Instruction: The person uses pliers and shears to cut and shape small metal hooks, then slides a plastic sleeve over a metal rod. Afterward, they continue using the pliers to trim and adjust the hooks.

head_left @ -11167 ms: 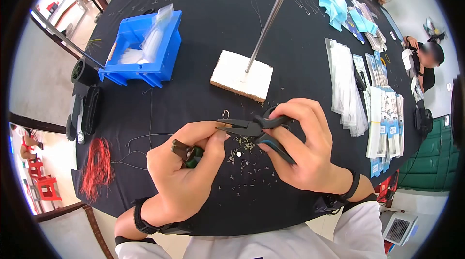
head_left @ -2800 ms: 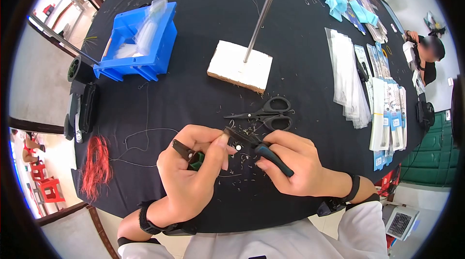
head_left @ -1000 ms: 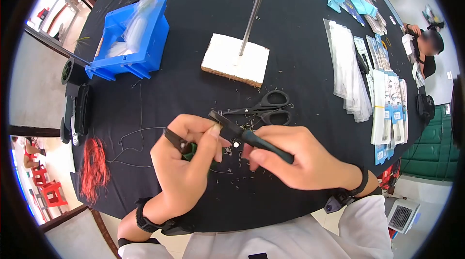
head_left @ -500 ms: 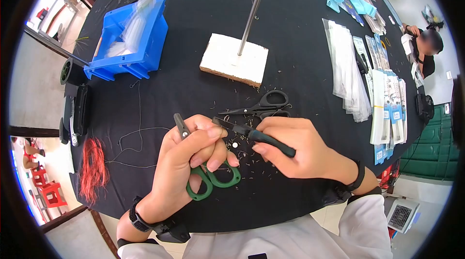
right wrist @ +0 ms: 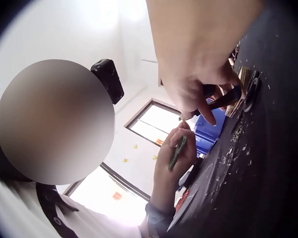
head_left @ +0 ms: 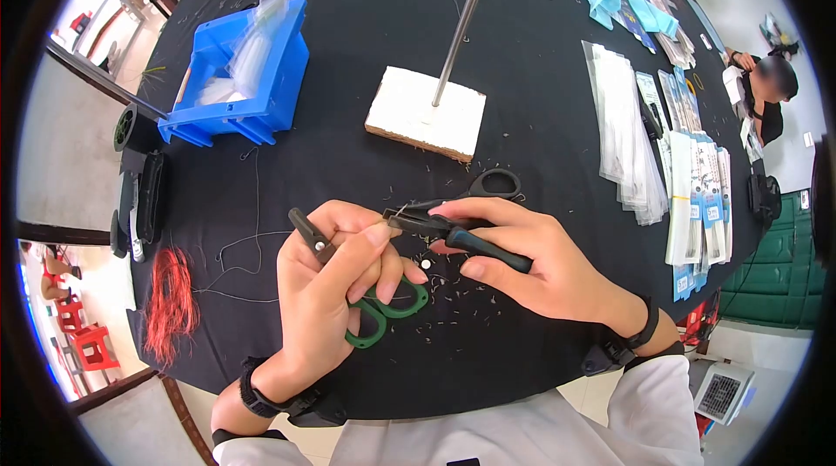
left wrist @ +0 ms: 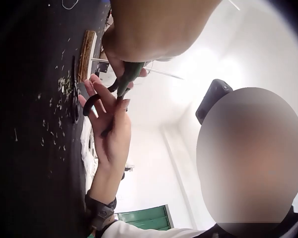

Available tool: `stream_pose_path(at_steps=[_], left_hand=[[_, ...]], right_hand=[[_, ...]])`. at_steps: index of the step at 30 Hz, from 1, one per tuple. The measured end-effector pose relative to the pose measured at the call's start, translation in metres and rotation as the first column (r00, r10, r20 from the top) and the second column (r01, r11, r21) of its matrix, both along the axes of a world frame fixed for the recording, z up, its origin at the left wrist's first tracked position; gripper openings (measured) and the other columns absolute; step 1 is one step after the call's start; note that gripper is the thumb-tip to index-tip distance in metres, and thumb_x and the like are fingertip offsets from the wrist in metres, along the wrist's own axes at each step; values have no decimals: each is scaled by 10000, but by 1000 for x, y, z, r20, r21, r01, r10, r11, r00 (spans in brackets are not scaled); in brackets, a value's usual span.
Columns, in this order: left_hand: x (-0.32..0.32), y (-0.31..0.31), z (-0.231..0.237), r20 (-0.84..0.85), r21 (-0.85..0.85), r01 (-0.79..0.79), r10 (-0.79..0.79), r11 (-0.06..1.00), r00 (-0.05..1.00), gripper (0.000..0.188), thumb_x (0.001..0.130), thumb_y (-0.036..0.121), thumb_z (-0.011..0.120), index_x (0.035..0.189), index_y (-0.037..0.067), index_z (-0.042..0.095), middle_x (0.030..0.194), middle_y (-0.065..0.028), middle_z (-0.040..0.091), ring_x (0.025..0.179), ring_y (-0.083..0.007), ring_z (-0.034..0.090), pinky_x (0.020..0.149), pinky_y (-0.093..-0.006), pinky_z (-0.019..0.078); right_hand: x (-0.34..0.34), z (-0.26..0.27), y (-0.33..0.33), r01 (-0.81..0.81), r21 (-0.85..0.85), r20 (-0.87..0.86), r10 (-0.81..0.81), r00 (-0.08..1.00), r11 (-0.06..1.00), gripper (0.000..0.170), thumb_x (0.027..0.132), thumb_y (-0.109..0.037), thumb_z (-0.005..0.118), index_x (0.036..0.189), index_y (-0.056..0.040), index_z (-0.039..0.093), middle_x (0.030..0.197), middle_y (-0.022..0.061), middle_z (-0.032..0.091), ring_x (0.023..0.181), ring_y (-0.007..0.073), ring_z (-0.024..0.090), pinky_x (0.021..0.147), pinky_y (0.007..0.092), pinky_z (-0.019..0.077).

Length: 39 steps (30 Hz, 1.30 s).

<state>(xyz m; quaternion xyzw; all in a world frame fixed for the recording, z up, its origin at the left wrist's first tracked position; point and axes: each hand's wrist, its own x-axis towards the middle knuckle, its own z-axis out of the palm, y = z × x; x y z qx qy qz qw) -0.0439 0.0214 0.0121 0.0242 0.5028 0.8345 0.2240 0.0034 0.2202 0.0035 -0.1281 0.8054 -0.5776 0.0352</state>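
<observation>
In the head view my left hand (head_left: 318, 270) carries green-handled scissors (head_left: 424, 299), their finger rings hanging below the palm and the dark blades (head_left: 312, 235) sticking up past the knuckles. Its thumb and forefinger pinch a small thin metal hook (head_left: 401, 212) at their tips. My right hand (head_left: 540, 261) grips pliers with dark teal handles (head_left: 489, 250), and their black jaws meet the left fingertips at the hook. Black scissors (head_left: 475, 184) lie just behind, partly covered by the right hand. Both hands also show close together in the right wrist view, the green scissors (right wrist: 177, 153) in the left.
A white block (head_left: 425, 113) with a metal rod stands ahead. To the left are a blue bin (head_left: 292, 74) with plastic sleeves and a red thread bundle (head_left: 170, 309). Clear sleeves (head_left: 623, 135) and packaged strips (head_left: 697, 205) lie right. Small clippings litter the black cloth.
The green scissors' rings have swung out below my left fingers since one second ago. My right hand has shifted slightly up and left, over the black scissors, with the pliers still at the pinched hook.
</observation>
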Motion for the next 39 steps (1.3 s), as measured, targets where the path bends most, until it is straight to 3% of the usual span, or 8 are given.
stream_pose_path(at_steps=[6,9,12,15,16,23,32,39], left_hand=[[2,2,-2,-151,-73,-67,55,995,987,102,911,45,472,874,-36,522,500,21,373,472,-93,454,617,-322,529],[3,3,0,-211,-123,-111,83,986,974,101,914,57,463,860,-14,510,493,30,356,469,-86,441,608,-320,522],[2,-1,-3,-178,-68,-105,92,992,980,107,910,30,478,894,-58,537,507,12,393,488,-95,472,622,-333,539],[3,0,0,-105,-43,-78,74,996,992,116,913,40,477,894,-55,539,504,14,382,486,-99,471,621,-340,540],[3,0,1,-71,-24,-64,62,998,996,120,915,45,477,893,-54,540,502,15,378,485,-101,470,620,-342,541],[4,0,3,39,29,-29,28,999,999,139,920,64,477,886,-53,543,496,19,363,477,-102,463,620,-345,542],[6,0,4,-62,-22,-44,43,999,997,122,912,27,475,894,-69,548,501,11,390,474,-98,470,623,-338,543],[6,0,2,-96,-43,-38,34,998,995,119,907,11,470,891,-77,549,505,9,392,472,-98,471,622,-335,544]], right_hand=[[6,4,-3,42,43,68,-45,997,998,201,820,-135,667,980,-12,676,1105,146,601,980,278,603,820,339,471],[8,5,-7,68,-96,163,-52,985,993,191,806,-113,677,969,-13,675,1096,146,604,948,271,613,800,336,478],[13,4,-9,131,122,-71,-123,990,984,191,769,-83,697,937,3,665,1108,150,593,969,291,596,810,356,472],[8,7,-7,273,343,-391,-128,911,899,200,734,-58,709,910,15,649,1135,155,573,997,317,572,828,380,459],[7,5,-6,284,364,-426,-112,898,887,232,703,-62,725,905,17,642,1161,158,553,1024,332,552,844,405,444],[8,2,-10,367,456,-543,-73,837,811,292,667,-93,739,922,13,646,1154,153,546,987,308,546,794,407,434],[6,2,-10,433,478,-611,-64,789,765,296,639,-90,738,896,25,646,1153,151,537,958,306,536,765,409,429],[6,6,-12,421,462,-621,-54,782,780,314,560,-23,749,852,37,650,992,121,561,868,290,534,707,366,428]])
